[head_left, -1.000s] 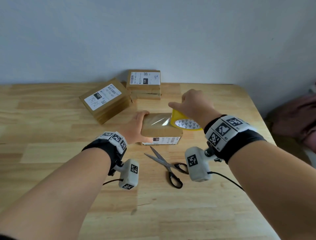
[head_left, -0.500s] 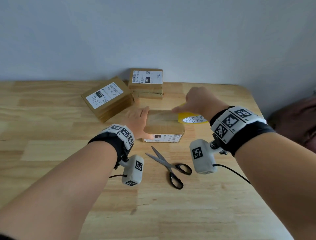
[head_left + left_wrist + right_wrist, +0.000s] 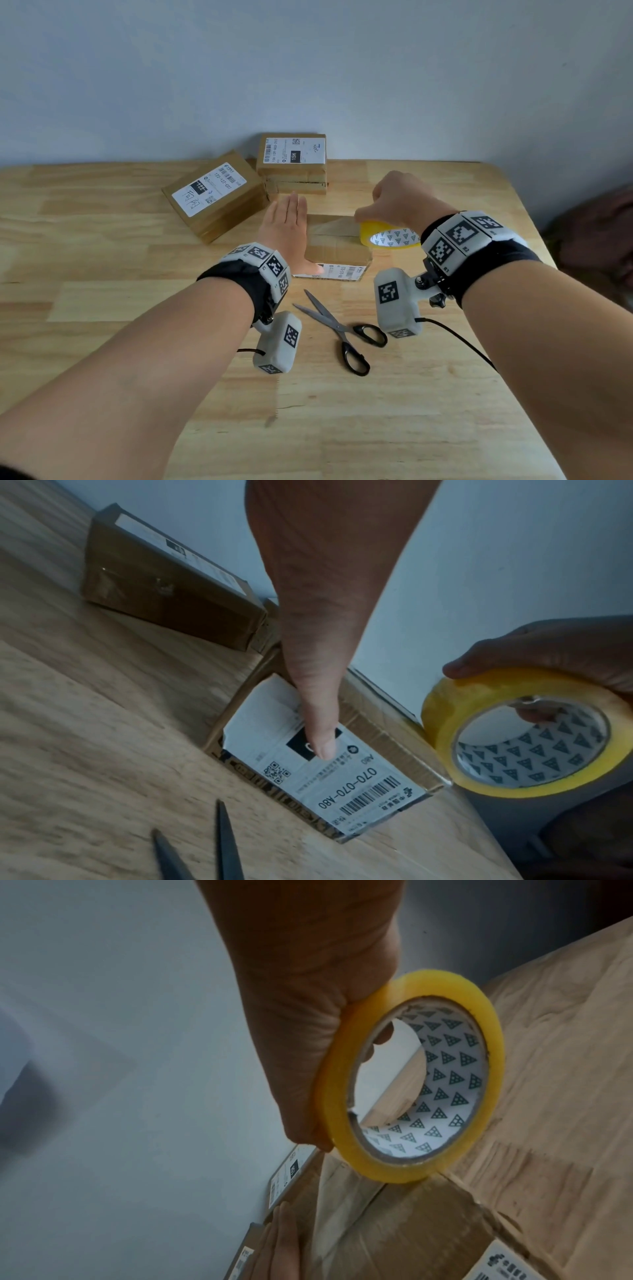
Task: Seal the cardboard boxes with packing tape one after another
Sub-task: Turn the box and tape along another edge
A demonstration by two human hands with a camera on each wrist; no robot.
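Note:
A small cardboard box (image 3: 337, 248) with a white label on its near side lies mid-table, glossy tape across its top. My left hand (image 3: 286, 222) lies flat against the box's left side with straight fingers. Its thumb (image 3: 316, 723) presses the label on the box (image 3: 346, 785). My right hand (image 3: 394, 202) grips a yellow tape roll (image 3: 388, 236) at the box's right top edge. In the right wrist view the tape roll (image 3: 346, 1096) touches the corner of the box (image 3: 394, 1231), with one finger through the core.
Open black-handled scissors (image 3: 342, 329) lie just in front of the box on the wooden table (image 3: 102, 274). A larger labelled box (image 3: 215, 195) sits at the back left, and stacked boxes (image 3: 293, 162) stand against the wall. The table's right edge is close to my right arm.
My right hand brought the tape roll from over the box top down to its right edge. My left hand straightened and slid along the box's left side.

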